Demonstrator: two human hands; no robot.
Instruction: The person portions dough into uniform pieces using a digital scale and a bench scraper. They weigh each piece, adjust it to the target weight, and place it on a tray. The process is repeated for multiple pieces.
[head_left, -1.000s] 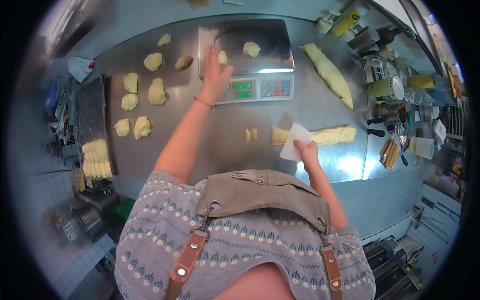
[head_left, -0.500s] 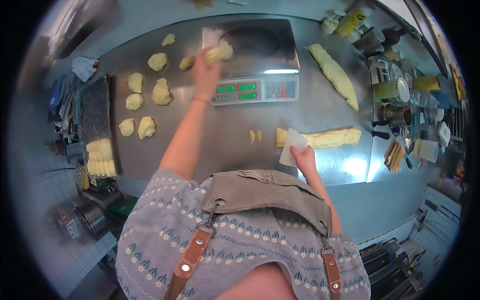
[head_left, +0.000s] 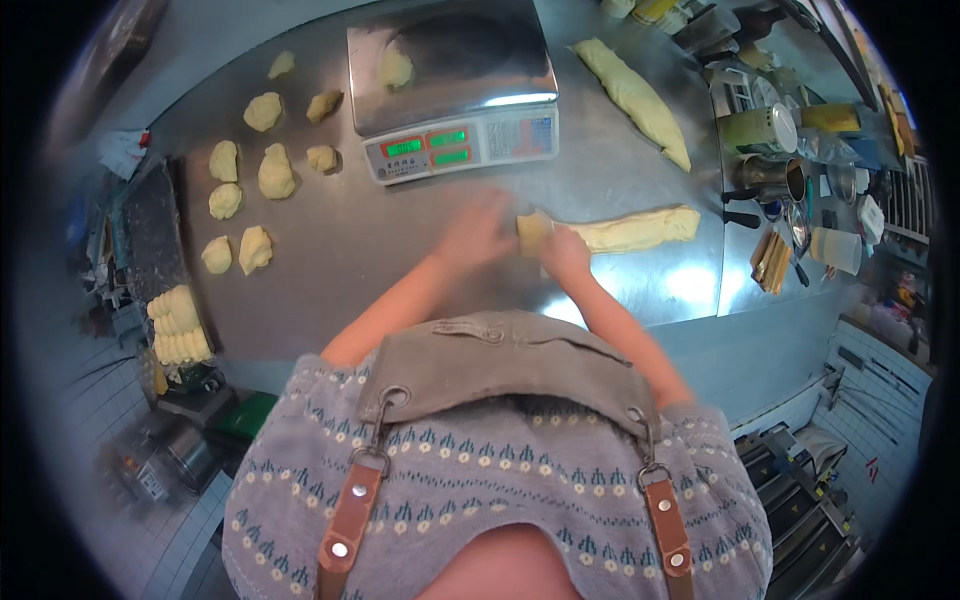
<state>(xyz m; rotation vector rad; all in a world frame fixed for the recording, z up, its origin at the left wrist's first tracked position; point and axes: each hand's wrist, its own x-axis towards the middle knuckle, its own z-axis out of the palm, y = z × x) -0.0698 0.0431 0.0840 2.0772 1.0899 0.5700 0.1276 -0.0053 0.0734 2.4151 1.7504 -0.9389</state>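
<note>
My right hand (head_left: 567, 254) is closed on a white dough scraper (head_left: 544, 228), seen nearly edge-on. The blade stands across the left end of a long, pale yellow dough strip (head_left: 640, 230), with a short end piece (head_left: 530, 236) on its left side. Close by on the left is my left hand (head_left: 478, 232), smeared by motion, its fingers not clear. A dough lump (head_left: 396, 68) rests on the metal pan of the digital scale (head_left: 462, 150). Left of the scale lie several loose dough lumps, among them a larger one (head_left: 276, 172) and a small one (head_left: 321, 157).
A second dough roll (head_left: 635, 105) lies slantwise right of the scale. At the far left, a dark tray (head_left: 170, 225) holds rows of shaped dough (head_left: 180, 325). Tins, a pot (head_left: 775, 180) and utensils crowd the table's right side.
My left hand has come back from the scale toward the strip, leaving a lump on the pan. Another small lump now lies left of the scale. The scraper has turned upright at the strip's end.
</note>
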